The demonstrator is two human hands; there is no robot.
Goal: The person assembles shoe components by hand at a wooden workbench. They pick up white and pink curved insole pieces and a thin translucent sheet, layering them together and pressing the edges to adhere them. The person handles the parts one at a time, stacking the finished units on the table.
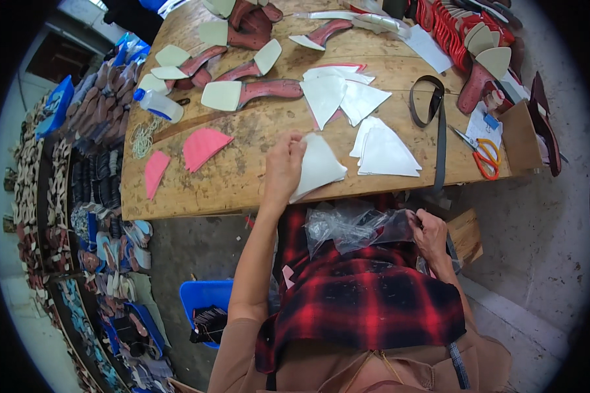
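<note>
A red-and-black plaid cloth (367,301) covers the lap, with a clear plastic bag (347,226) lying at its far edge. The right hand (431,234) pinches that bag's right end. Beyond the bag, at the wooden worktop's (242,170) near edge, the left hand (283,167) grips a white triangular cut piece (318,167). Orange-handled scissors (482,154) lie well right of that piece.

The sheet (318,167) under the left hand (283,169) was white. The bag (351,226) at the right hand (431,234) was clear. The cloth (367,298) on the lap was red-and-black plaid. Two pieces (202,147) on the tan wooden surface (236,177) were pink. The scissors (484,157) had orange handles. The bin (203,298) was blue.
</note>
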